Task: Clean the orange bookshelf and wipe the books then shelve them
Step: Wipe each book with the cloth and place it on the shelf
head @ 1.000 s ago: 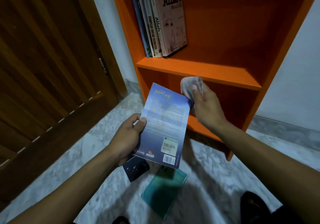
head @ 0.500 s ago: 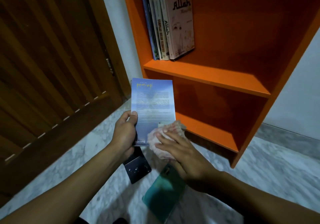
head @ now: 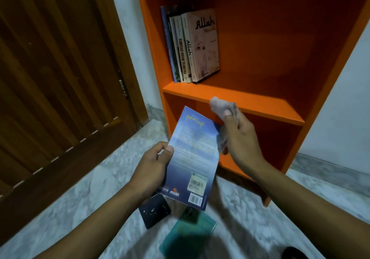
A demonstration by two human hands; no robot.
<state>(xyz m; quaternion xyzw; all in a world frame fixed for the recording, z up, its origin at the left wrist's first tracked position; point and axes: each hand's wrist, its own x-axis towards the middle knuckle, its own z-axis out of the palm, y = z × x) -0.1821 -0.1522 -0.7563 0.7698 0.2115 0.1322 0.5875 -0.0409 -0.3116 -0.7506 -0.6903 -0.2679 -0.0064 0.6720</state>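
Fingers of the left hand pinch the blue book's left edge; right hand grips the cloth at its top-right corner.

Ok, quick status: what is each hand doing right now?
Left hand: grips the blue paperback book by its left edge.
Right hand: pinches the crumpled pale wiping cloth by the book's top right corner.
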